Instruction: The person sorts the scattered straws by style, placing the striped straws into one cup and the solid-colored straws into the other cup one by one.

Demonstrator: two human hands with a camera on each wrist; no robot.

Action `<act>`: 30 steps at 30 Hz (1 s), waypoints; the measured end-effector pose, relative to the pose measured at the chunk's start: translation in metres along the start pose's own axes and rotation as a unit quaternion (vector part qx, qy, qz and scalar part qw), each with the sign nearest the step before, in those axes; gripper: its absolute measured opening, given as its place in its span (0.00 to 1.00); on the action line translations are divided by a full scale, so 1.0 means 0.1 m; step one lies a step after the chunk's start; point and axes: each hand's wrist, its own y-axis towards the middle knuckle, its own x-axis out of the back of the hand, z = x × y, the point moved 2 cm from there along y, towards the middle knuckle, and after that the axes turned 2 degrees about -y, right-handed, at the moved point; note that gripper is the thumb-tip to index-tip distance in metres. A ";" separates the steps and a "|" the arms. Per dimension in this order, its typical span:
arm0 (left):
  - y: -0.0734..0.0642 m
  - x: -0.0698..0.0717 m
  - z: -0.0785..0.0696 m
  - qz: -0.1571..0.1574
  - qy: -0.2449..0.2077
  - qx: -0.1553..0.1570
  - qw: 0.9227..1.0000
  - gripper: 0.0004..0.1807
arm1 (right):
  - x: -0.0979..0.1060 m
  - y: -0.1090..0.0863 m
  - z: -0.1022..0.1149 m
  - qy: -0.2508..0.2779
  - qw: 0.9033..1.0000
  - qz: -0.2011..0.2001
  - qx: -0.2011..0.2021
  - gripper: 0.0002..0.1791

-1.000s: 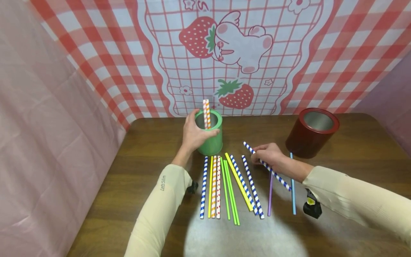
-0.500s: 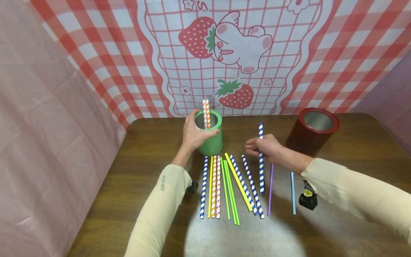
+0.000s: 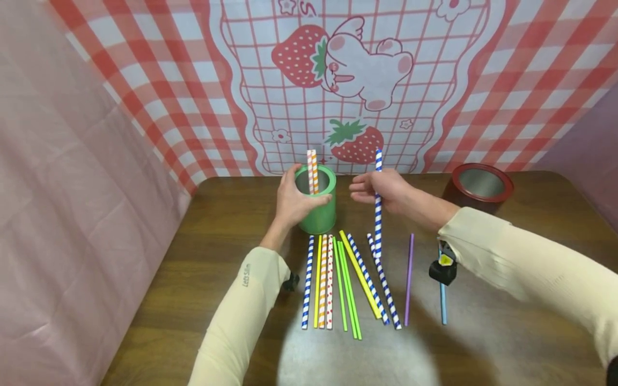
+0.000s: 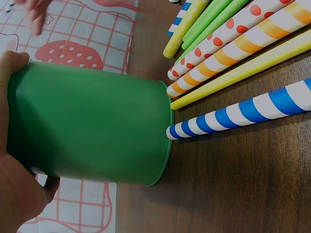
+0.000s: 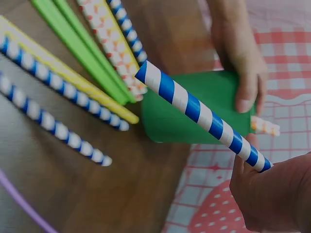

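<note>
My left hand (image 3: 296,201) grips the rim of a green can (image 3: 319,217), thumb on the near side and fingers around the back. Two straws (image 3: 312,170), one pink-striped and one orange-striped, stand in that can. To the can's right, my right hand (image 3: 386,188) holds a blue-and-white striped straw (image 3: 379,225) upright above the table. In the right wrist view this straw (image 5: 199,111) slants past the green can, its lower end free. Below the can lies a row of paper straws (image 3: 330,284): blue-striped, yellow, orange-striped, red-dotted and green.
A dark red can (image 3: 483,185) stands at the back right, partly behind my right forearm. A purple straw (image 3: 409,281) and a light blue straw (image 3: 443,303) lie on the wooden table (image 3: 207,257). A checked cloth (image 3: 193,107) hangs behind the table.
My right hand has risen and moved left toward the green can, turning the blue-striped straw from slanted to upright. The left hand stays on the can.
</note>
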 end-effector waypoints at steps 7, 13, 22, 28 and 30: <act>0.00 0.00 0.02 -0.004 -0.001 -0.005 1.000 0.56 | -0.18 0.11 0.29 -0.010 0.999 -0.025 0.027 0.24; 0.00 0.01 0.03 -0.005 -0.006 -0.001 1.000 0.56 | -0.32 0.23 0.53 0.018 0.998 -0.044 0.043 0.24; 0.01 0.01 0.03 -0.013 0.003 -0.016 1.000 0.54 | -0.44 0.33 0.84 0.086 0.993 -0.068 0.032 0.20; 0.01 0.00 0.02 -0.014 0.011 -0.017 1.000 0.53 | -0.47 0.38 0.93 0.142 0.986 -0.078 0.028 0.16; 0.01 0.01 0.03 -0.015 0.007 -0.015 1.000 0.53 | -0.48 0.41 0.94 0.155 0.984 -0.085 0.038 0.14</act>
